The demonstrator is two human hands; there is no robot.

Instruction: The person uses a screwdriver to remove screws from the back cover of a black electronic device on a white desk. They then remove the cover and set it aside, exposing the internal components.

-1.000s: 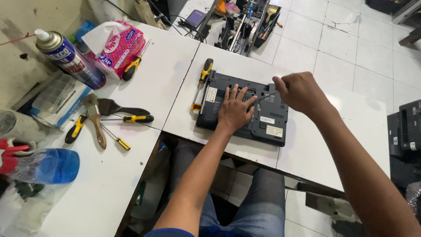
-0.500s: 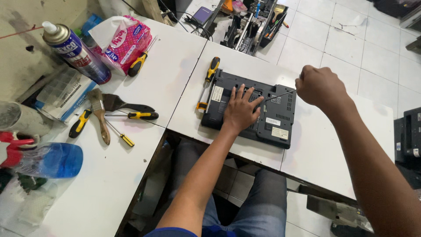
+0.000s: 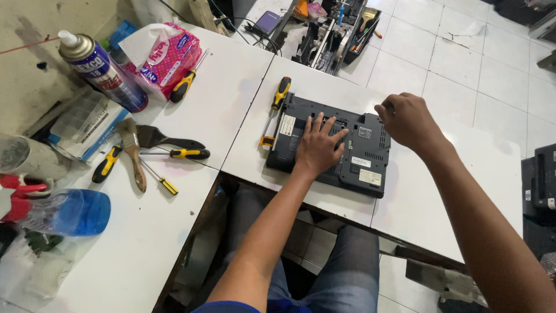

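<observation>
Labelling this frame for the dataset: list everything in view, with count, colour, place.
laptop: 1, dark grey, underside up, on right table
right table: 1, white
left table: 1, white
screwdrivers: 5, yellow-black handles; one beside laptop, one by tissue pack, three on left table
brush: 1, wooden handle, left table
scraper: 1, black handle, beside brush
spray can: 1, blue, far left
tissue pack: 1, pink, beside can
spray bottle: 1, blue with red trigger, left edge
tool rack: 1, dark, on floor
left hand: flat on laptop
right hand: closed, at laptop's far right corner
</observation>
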